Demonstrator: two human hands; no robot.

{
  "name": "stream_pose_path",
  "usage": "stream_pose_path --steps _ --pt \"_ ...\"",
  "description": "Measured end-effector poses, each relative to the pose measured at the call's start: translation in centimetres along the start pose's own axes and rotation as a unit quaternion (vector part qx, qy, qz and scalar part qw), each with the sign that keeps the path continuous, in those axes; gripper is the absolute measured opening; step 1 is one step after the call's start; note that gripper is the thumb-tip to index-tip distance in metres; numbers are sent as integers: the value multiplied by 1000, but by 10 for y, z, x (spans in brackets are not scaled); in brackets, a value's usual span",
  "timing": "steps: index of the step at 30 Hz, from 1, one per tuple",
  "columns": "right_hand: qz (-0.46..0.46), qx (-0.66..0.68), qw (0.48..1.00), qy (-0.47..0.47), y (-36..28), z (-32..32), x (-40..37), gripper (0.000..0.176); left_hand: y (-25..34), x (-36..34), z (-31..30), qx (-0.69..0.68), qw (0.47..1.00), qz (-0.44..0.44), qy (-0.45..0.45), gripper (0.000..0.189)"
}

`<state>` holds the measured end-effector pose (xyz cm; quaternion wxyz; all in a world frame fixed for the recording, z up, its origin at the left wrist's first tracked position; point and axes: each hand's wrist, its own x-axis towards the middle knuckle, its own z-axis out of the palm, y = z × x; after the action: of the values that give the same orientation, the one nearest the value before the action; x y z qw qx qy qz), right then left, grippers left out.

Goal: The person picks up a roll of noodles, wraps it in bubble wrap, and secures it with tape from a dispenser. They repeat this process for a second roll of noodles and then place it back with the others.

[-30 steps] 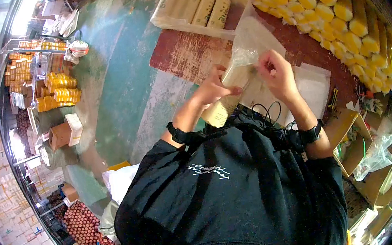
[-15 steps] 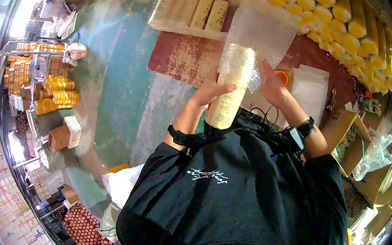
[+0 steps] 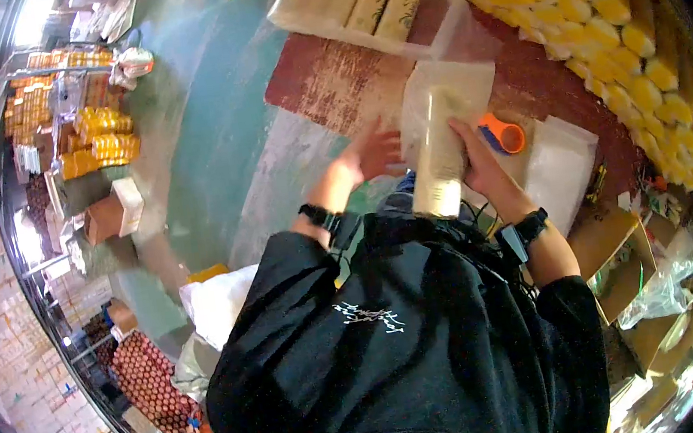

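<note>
A pale yellow cylindrical pack (image 3: 441, 153) with faint printing stands out in front of my black shirt. A clear plastic bag (image 3: 477, 83) surrounds its far end and spreads beyond it. My right hand (image 3: 480, 157) grips the pack from the right side, thumb lying along it. To the left, my left hand (image 3: 375, 152) is apart from the pack, its fingers spread and slightly blurred, holding nothing. Beyond the bag, similar cylindrical packs (image 3: 399, 11) lie in a plastic-lined tray (image 3: 287, 16).
An orange tape roll (image 3: 511, 138) lies on the worn red board (image 3: 317, 86), right of my right hand. Flat white plastic sheets (image 3: 563, 164) lie beside it. Several yellow-ended packs (image 3: 600, 29) are stacked at far right. Open cardboard boxes (image 3: 615, 253) stand near my right elbow.
My left hand has let go of the pack and moved slightly left, opening. My right hand has moved from the bag onto the pack. The pack has shifted right and turned more upright.
</note>
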<state>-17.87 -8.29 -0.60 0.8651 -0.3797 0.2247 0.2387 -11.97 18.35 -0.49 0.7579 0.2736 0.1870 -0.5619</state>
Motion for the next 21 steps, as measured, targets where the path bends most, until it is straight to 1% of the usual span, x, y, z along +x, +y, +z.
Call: stream_pose_path --steps 2,3,4,5,6,7,8,9,10,11,12,13,14,16,17,18,19,20,21 --pt "126 118 985 -22 -12 9 -10 49 -2 35 -18 -112 993 19 27 85" --pt "153 114 982 8 -14 23 -17 46 -5 32 3 -89 993 62 34 82" --pt "155 95 983 2 -9 27 -19 45 -6 24 48 -66 991 105 39 78" --pt "156 77 985 -3 0 27 -19 44 -6 20 74 -42 987 147 44 74" --pt "156 60 986 -8 9 24 -16 43 -7 26 67 -6 989 138 57 70" --pt "162 47 986 11 25 16 -8 40 -7 31 60 31 989 128 70 67" --pt "171 40 984 8 23 20 -11 39 -13 38 42 69 987 120 83 64" --pt "179 32 983 5 23 26 -14 38 -27 48 15 123 974 183 56 53" --pt "183 27 983 2 22 29 -14 37 -27 41 23 172 962 207 47 51" --pt "200 41 979 -26 25 21 -13 39 -33 27 30 221 947 230 36 50" --pt "209 65 975 -33 28 13 -15 40 -37 16 37 266 930 252 26 48" --pt "217 87 971 -41 31 6 -16 42 -34 18 30 273 937 218 27 45" --pt "225 109 967 -51 28 8 -18 44 -34 19 30 246 950 191 20 45" --pt "222 111 967 -48 20 9 -26 41 -35 18 32 192 971 138 7 46" --pt "221 112 968 -47 16 11 -30 39 -28 16 42 103 992 69 24 47" --pt "223 73 971 -48 18 8 -31 39 -14 13 61 13 999 -2 40 48" --pt "224 35 973 -48 18 -1 -32 39 -6 13 71 -76 993 -73 54 49" --pt "225 -4 973 -47 17 -6 -33 38 -15 16 58 88 995 37 22 51" --pt "230 -19 972 -44 11 -2 -36 38 -33 19 33 247 958 148 -10 52"
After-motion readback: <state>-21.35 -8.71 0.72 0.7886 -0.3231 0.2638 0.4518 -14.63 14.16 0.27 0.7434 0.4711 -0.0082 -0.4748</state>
